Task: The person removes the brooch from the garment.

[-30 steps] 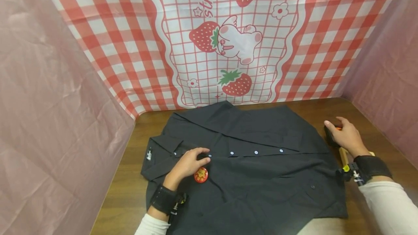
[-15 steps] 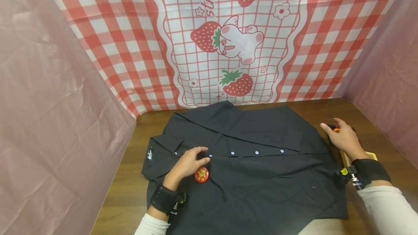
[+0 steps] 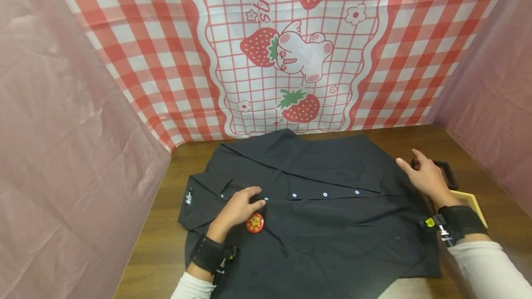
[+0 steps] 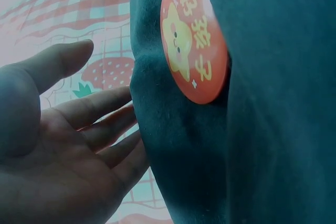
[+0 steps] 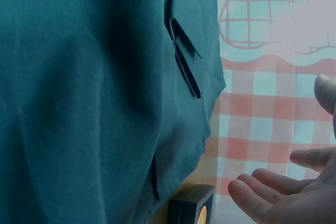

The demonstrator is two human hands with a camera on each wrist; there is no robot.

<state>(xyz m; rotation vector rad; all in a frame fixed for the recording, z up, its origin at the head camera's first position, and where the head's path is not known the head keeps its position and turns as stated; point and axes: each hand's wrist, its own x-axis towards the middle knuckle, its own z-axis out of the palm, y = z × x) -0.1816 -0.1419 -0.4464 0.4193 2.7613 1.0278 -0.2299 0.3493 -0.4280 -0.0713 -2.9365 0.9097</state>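
A dark button-up shirt (image 3: 324, 234) lies spread over the wooden table, its collar to the left and a row of pale buttons across it. On its front sits a round red badge (image 3: 255, 223) with a yellow star figure; the left wrist view shows this badge (image 4: 194, 38) close up, with yellow characters. Just above the badge, my left hand (image 3: 238, 206) hovers or rests at the shirt with loosely bent fingers, holding nothing. My right hand (image 3: 428, 179) is over the shirt's right edge, fingers apart and nothing in them, as the right wrist view confirms.
Beside my right hand is a black box-like object (image 3: 448, 174), partly hidden by the hand. A yellow-edged wooden frame or tray (image 3: 471, 203) lies under my right wrist. A strawberry-print cloth (image 3: 299, 105) hangs behind, with pink cloth on both sides.
My right hand has moved left, from over the black object to the shirt's edge, uncovering more of that object and the yellow frame. The left hand and badge stay put.
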